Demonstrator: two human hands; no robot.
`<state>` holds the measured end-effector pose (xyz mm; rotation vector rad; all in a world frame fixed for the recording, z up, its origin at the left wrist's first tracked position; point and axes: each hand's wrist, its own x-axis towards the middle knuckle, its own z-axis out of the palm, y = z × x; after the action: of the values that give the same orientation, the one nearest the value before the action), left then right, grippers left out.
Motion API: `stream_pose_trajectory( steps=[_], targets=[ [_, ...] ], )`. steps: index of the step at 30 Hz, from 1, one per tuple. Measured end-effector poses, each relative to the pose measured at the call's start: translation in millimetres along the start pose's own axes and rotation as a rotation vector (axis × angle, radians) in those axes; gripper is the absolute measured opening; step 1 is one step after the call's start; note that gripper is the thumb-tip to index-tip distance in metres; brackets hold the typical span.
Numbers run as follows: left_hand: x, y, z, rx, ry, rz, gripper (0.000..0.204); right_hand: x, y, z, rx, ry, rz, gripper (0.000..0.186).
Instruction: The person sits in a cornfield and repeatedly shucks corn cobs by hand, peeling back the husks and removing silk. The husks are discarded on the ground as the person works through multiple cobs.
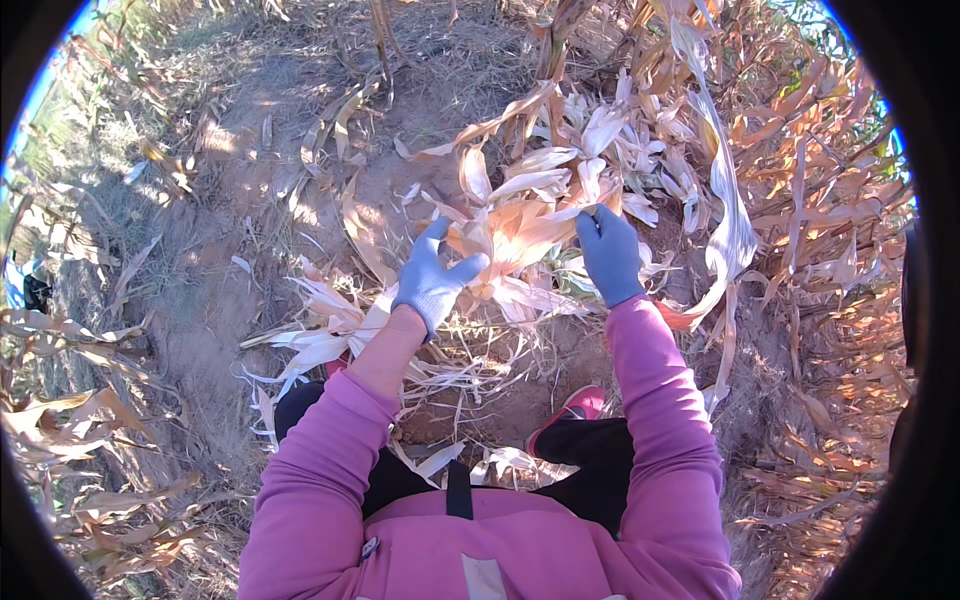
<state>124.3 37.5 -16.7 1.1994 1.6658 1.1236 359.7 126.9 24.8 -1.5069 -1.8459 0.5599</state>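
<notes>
Both my hands wear blue-grey knitted gloves. My left hand [437, 275] is at the left side of a spread bunch of dry corn husks [525, 235], its thumb and fingers apart. On the other side of the bunch, my right hand [610, 258] pinches the edge of a pale husk leaf between thumb and fingers. The husks fan out between the hands, tan and sunlit in the middle. Whether an ear of corn lies inside them I cannot tell.
Beyond my hands lies a heap of stripped pale husks [655, 160]. More loose husks [325, 325] lie near my left knee. A long curled leaf [735, 235] hangs at the right, before dry corn stalks [830, 200]. My pink shoe [580, 405] rests on the soil.
</notes>
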Motion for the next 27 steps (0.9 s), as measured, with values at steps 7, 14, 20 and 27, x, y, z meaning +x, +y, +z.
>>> stream_pose_trajectory(
  steps=[7, 14, 20, 27],
  targets=[
    [-33.0, 17.4, 30.8, 0.312, -0.301, 0.063, 0.107, -48.6, -37.7, -41.4, 0.254, -0.160, 0.149, 0.023],
    [-19.5, -31.4, 35.3, -0.175, -0.284, -0.108, 0.048, -62.7, -32.7, -30.8, 0.665, -0.300, 0.240, 0.022],
    [8.9, -31.1, -2.4, -0.680, 0.003, -0.232, 0.031, -58.1, -33.0, -43.8, 0.812, -0.353, 0.207, 0.029],
    [21.6, -40.6, -13.5, -0.829, 0.186, -0.244, 0.024, -51.3, -4.5, -52.9, 0.819, -0.033, 0.344, 0.039]
  ],
)
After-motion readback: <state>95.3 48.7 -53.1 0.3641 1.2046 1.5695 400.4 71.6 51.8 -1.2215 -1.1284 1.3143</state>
